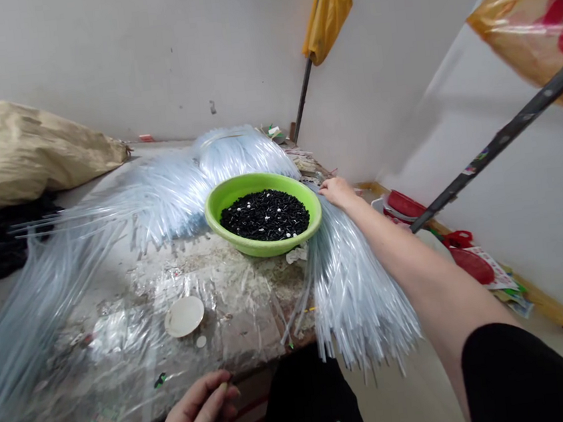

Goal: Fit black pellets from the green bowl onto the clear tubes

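Note:
My left hand [197, 414] is low in the view, just off the table's front edge, with thumb and forefinger pinched together. Whatever sits between those fingertips is too small to make out. My right hand [338, 193] reaches forward to the far end of a bundle of clear plastic tubes [365, 289], its fingers curled in on them beside the basin. That bundle hangs over the table's front edge. Left of it, a green basin [245, 245] holds many small black pieces [264, 216] with a few white bits among them.
More clear tubes [158, 190] lie behind and left of the basin, others [22, 325] at the far left. A small white dish [184, 316] rests on the plastic-covered table [141, 360]. A beige sack [29, 153] lies at the back left. A dark pole [504, 130] slants across the right.

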Motion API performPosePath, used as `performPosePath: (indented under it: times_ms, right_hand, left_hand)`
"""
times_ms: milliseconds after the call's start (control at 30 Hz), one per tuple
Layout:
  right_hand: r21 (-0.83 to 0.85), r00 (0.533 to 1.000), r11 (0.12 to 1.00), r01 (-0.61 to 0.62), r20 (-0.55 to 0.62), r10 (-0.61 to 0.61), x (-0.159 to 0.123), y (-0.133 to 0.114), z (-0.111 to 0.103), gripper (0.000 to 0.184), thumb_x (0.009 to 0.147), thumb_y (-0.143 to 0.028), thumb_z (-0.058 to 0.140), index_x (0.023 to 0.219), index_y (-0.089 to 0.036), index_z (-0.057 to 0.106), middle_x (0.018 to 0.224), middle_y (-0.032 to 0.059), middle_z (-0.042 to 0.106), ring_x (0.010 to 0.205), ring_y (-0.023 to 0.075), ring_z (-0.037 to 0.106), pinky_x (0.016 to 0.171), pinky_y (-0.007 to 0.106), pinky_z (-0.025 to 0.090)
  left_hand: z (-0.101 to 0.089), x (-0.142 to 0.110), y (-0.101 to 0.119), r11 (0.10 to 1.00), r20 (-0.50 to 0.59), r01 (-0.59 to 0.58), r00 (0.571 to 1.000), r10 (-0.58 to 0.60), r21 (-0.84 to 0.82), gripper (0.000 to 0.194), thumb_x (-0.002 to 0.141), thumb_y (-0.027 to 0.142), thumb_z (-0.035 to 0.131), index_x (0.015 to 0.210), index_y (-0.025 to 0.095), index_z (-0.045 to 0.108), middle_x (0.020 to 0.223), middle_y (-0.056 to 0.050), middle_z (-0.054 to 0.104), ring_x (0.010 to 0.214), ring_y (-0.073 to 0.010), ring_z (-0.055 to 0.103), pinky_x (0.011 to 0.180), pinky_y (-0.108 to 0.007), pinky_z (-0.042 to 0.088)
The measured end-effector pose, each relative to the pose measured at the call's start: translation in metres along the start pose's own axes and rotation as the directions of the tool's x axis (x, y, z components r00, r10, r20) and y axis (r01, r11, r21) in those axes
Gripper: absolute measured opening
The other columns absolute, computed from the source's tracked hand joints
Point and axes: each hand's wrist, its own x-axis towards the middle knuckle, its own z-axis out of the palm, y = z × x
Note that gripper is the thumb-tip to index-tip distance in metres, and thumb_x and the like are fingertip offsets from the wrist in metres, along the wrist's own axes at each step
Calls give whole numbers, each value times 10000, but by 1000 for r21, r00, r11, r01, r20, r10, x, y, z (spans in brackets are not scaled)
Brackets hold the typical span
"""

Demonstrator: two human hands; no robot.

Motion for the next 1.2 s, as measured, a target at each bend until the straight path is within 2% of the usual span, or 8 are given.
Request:
performPosePath:
  times_ms: [200, 400, 567, 633, 700, 767, 867, 1200]
  right_hand:
    - [-10, 998, 998, 59, -25, -60, -25, -8, -19, 320, 906, -311, 552, 1131, -173, 732, 1150, 130, 722, 1038, 238, 655, 831, 289, 457]
    - [46, 974, 978, 202, -113, -196, -68, -25, -46, 378, 936, -307, 471, 1175, -118, 695, 1204, 178, 684, 1085, 280, 626, 858, 349, 434]
    - [176, 876, 877, 446, -288, -388, -138, -47, -51, 352, 911, -399, 469, 1020, -205, 742, 1049, 75, 748, 932, 248, 690, 806, 353, 509]
    - [250, 837, 813, 526, -322, -443, -170, -55, -49, 361, 911, -446, 468, 1003, -227, 740, 1025, 54, 756, 922, 242, 701, 823, 363, 536]
    - [334, 833, 765, 551, -286, -474, -199, -61, -47, 327, 909, -474, 493, 1020, -274, 727, 1039, 20, 756, 908, 234, 712, 811, 368, 565]
    - [414, 828, 717, 561, -259, -497, -222, -66, -44, 278, 904, -477, 515, 1016, -317, 713, 1023, -3, 760, 879, 234, 724, 780, 371, 595]
    - [507, 813, 647, 569, -231, -534, -248, -70, -40, 209, 898, -435, 536, 1017, -375, 697, 978, -15, 766, 823, 240, 738, 694, 362, 628]
    - [627, 834, 608, 487, -128, -536, -285, -68, -18, 209, 883, -366, 577, 1018, -339, 735, 987, 32, 767, 847, 243, 746, 717, 332, 640]
  left_hand:
    - [-11, 6, 7, 997, 13, -68, 998, 68, 38, 505, 600, 553, 812, 925, 175, 732, 797, -73, 779, 679, -202, 686, 658, -285, 555]
    - [-37, 6, 47, 924, -65, -279, 950, 305, 260, 419, 728, 493, 676, 967, 151, 705, 823, -82, 754, 701, -211, 671, 663, -310, 544]
    - [-90, 26, 81, 641, -149, -415, 756, 638, 645, 408, 821, 469, 546, 1011, 136, 686, 996, -137, 723, 846, -266, 676, 754, -373, 533]
    - [-114, 40, 97, 411, -104, -351, 641, 761, 841, 380, 866, 398, 481, 1044, 130, 682, 1062, -153, 704, 953, -288, 654, 844, -398, 504]
    - [-136, 54, 115, 218, -87, -151, 596, 798, 964, 378, 891, 312, 420, 1084, 116, 680, 1061, -164, 692, 978, -301, 637, 876, -411, 480]
    - [-154, 67, 132, 64, -94, 71, 616, 782, 995, 386, 889, 250, 397, 1099, 108, 686, 1040, -175, 680, 982, -312, 625, 870, -407, 468]
    - [-169, 87, 150, 13, -105, 145, 650, 753, 989, 364, 888, 255, 414, 1021, 100, 715, 990, -199, 664, 962, -340, 615, 825, -413, 461]
    - [-181, 135, 160, 139, -211, 159, 716, 665, 978, 241, 795, 247, 554, 860, 72, 705, 1054, -282, 653, 1058, -404, 562, 802, -421, 426]
